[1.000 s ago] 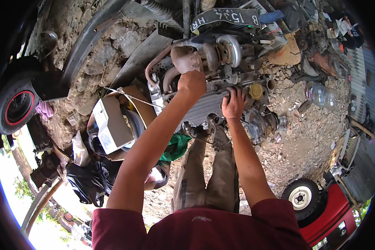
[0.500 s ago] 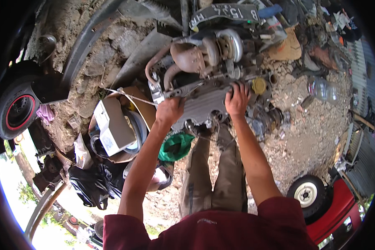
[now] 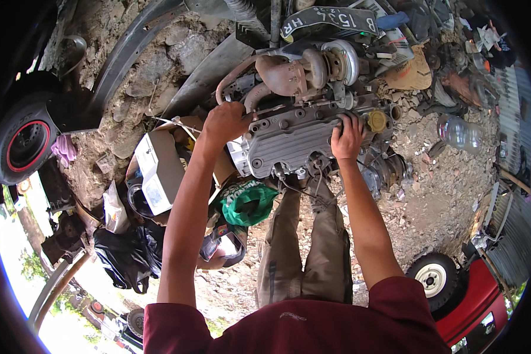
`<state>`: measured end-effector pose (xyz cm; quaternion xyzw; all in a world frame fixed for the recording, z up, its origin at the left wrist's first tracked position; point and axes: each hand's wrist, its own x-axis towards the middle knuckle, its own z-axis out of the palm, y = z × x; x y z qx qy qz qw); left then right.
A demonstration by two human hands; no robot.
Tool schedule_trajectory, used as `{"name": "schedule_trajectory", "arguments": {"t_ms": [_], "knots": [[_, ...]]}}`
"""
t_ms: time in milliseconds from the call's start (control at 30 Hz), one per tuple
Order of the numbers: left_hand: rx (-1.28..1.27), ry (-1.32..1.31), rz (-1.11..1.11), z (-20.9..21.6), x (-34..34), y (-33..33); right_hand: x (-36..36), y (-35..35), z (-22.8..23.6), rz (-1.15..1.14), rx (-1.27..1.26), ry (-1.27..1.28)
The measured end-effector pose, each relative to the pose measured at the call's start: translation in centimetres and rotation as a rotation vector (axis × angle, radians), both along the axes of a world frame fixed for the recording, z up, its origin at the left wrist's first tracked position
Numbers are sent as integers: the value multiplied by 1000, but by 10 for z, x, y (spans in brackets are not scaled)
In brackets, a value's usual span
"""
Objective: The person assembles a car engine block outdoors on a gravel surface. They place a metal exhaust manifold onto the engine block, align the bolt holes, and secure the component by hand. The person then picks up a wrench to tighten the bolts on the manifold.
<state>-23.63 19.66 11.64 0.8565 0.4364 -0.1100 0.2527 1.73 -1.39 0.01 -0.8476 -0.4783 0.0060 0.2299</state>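
Since the earlier frames, the person's left hand (image 3: pixel 226 123) has travelled along the engine: first it was at the lower edge of the rust-brown pipe elbow (image 3: pixel 282 75), then over the left end of the ribbed grey cover (image 3: pixel 292 144), and now it is at the engine's upper left corner, just beside the thin bent pipe (image 3: pixel 229 78). Its fingers are curled in; whether they close on anything cannot be told, since the back of the hand hides the palm.

By contrast, the right hand (image 3: pixel 349 137) has kept its place on the right part of the cover, near the yellow cap (image 3: pixel 376 121). It is partly open, fingers bent and laid on the metal, with nothing seen gripped.

With the left hand off it, the cover's left end and its round bolt recesses now show plainly. For the work, this appears to put attention at the engine's left end while the right hand serves as a support.

The engine sits in front of the person's feet, above stony ground (image 3: pixel 419 194), with the silver turbocharger housing (image 3: pixel 349 62) on its far side. The green bag (image 3: pixel 251 203) lies nearer the person, apart from both hands.
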Motion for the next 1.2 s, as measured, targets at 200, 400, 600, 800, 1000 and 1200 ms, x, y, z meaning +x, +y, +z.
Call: {"name": "schedule_trajectory", "arguments": {"t_ms": [200,400,600,800,1000,1200], "knots": [[-35,76,-3,-7,43,-17,0,-2,-3,24,-33,8],[30,84,-65,-22,65,-27,0,-3,-3,9,-36,-1],[-15,143,18,-8,86,-34,3,-2,-5,22,16,4],[-63,201,60,4,115,-35,1,-1,-3,20,6,-6],[-64,247,-185,-14,98,-50,-1,0,0,3,-24,6],[-56,221,-201,-19,74,-5,1,1,-1,18,10,-16]]}}
